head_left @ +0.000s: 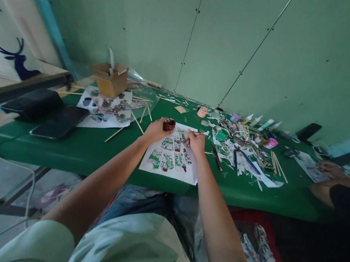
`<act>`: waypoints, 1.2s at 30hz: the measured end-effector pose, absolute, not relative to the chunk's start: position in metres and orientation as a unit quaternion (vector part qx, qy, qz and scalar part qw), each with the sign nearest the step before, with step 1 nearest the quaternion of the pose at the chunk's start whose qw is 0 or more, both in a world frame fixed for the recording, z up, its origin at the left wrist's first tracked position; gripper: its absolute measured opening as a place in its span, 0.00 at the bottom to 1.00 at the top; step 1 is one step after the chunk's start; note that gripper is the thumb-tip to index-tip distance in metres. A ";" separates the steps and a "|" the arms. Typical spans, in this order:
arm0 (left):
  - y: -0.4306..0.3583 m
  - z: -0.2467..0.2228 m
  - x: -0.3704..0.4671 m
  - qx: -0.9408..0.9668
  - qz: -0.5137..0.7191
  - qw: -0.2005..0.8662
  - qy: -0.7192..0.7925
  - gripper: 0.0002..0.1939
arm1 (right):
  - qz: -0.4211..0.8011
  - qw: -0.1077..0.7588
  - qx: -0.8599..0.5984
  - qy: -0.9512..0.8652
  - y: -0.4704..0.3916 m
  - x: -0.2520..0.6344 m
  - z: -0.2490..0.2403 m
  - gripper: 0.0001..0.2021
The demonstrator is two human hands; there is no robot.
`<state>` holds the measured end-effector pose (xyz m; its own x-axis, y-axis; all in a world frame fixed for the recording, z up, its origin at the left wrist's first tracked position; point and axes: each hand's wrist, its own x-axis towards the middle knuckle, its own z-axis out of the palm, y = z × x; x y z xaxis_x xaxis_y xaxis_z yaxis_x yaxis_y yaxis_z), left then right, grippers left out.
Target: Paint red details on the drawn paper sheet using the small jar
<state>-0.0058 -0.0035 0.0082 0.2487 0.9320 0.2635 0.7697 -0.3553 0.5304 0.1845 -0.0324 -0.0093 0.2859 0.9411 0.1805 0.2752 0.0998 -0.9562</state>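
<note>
A white sheet (176, 170) with printed shapes, some coloured green and dark red, lies on the green table (95, 155) in front of me. My left hand (156, 130) is closed around a small dark red pot (169, 125) over the sheet's upper left part. At the sheet's upper right, my right hand (196, 142) pinches a thin brush (198, 134), its tip side partly hidden by the fingers.
Paper scraps, blue pens (249, 161), sticks and a green pot (222, 134) crowd the right. A cardboard box (112, 81), a printed sheet (84, 115) and a black phone (61, 122) lie left. Another person's hand (330, 169) is at far right.
</note>
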 end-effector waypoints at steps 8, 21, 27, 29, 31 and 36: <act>-0.002 0.008 -0.006 0.776 0.273 0.146 0.550 0.33 | 0.317 0.556 -0.577 -0.507 -0.033 0.185 -0.009 0.19; -0.003 0.007 -0.006 0.777 0.283 0.147 0.543 0.32 | 0.317 0.540 -0.588 -0.511 -0.032 0.185 -0.010 0.18; -0.003 0.008 -0.006 0.772 0.278 0.151 0.551 0.33 | 0.314 0.544 -0.595 -0.501 -0.033 0.184 -0.009 0.19; -0.003 0.008 -0.006 0.773 0.279 0.151 0.550 0.34 | 0.312 0.540 -0.595 -0.507 -0.033 0.184 -0.009 0.19; -0.003 0.007 -0.006 0.775 0.280 0.148 0.547 0.34 | 0.314 0.539 -0.591 -0.511 -0.032 0.185 -0.010 0.19; -0.003 0.007 -0.006 0.775 0.276 0.147 0.549 0.35 | 0.319 0.548 -0.588 -0.502 -0.031 0.186 -0.012 0.19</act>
<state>-0.0063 -0.0026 0.0070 0.2454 0.9319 0.2670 0.7700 -0.3547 0.5303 0.1856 -0.0310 -0.0116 0.2920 0.9402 0.1753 0.2422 0.1046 -0.9646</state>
